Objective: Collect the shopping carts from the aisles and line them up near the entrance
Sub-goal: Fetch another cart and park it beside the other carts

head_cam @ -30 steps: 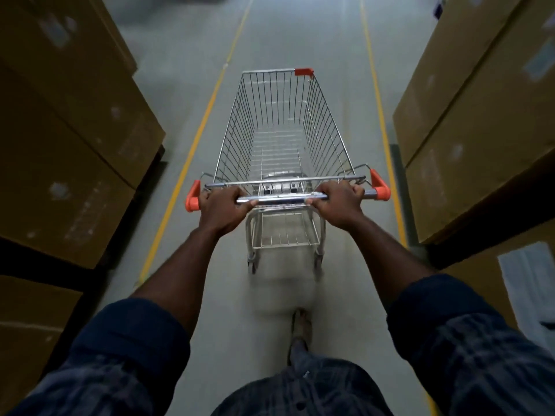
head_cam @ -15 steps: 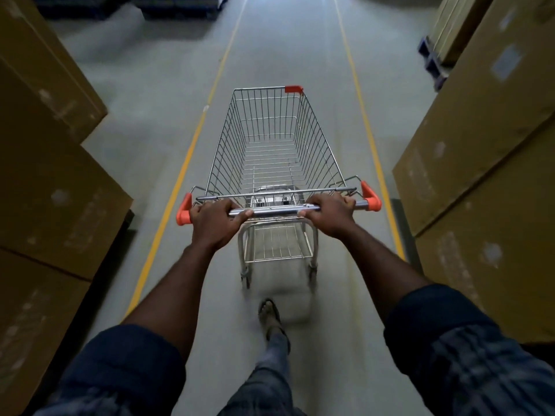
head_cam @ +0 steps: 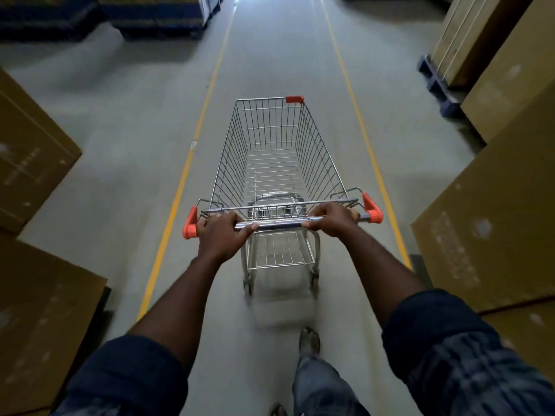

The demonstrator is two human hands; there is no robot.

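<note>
A silver wire shopping cart (head_cam: 279,163) with orange handle ends stands straight ahead of me on the grey floor, its basket empty. My left hand (head_cam: 220,235) grips the left part of the chrome handle bar (head_cam: 277,225), fingers curled over it. My right hand (head_cam: 332,219) grips the right part of the same bar. Both arms are stretched forward, and my right foot is stepping just behind the cart's rear wheels.
Large brown cardboard boxes (head_cam: 33,163) line the left side and more boxes (head_cam: 492,223) the right. Two yellow floor lines (head_cam: 180,190) run along the aisle. Blue pallets (head_cam: 438,85) sit far right, dark stacked goods (head_cam: 156,16) far left. The aisle widens ahead.
The cart and I have rolled forward along the aisle. The boxes on both sides have slid back past me, and a wider floor area with blue pallets has come into view.
</note>
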